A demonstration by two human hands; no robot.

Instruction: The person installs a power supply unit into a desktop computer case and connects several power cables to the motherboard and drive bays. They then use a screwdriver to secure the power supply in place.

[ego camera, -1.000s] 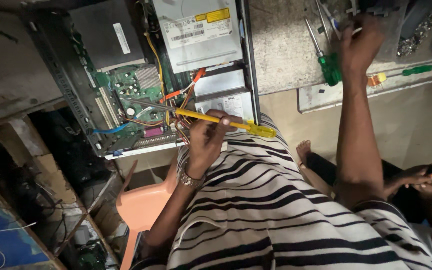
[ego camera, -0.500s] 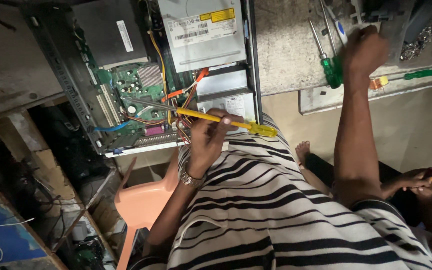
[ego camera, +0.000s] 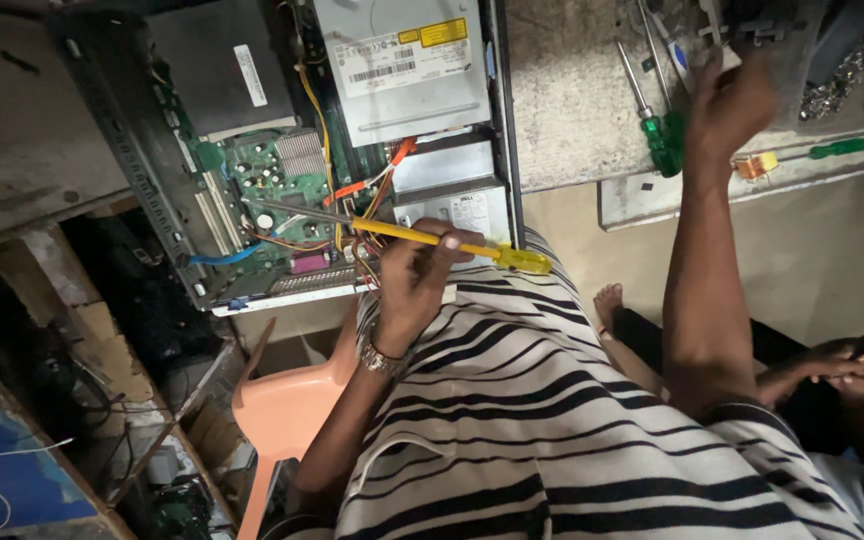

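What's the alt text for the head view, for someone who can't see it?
Seen from above, a person in a striped shirt holds a yellow-handled screwdriver in the left hand, tip over the green circuit board of an open computer case. The right hand reaches up to a stone bench, beside a green-handled screwdriver.

Dim indoor scene, light strongest at top centre on silver drive casing and grey bench top. Lower left falls to near black; detail lost among clutter. Right hand at upper right smeared by motion blur. Striped shirt in foreground soft. Mild grain in shadows; straight edges lean toward frame borders.
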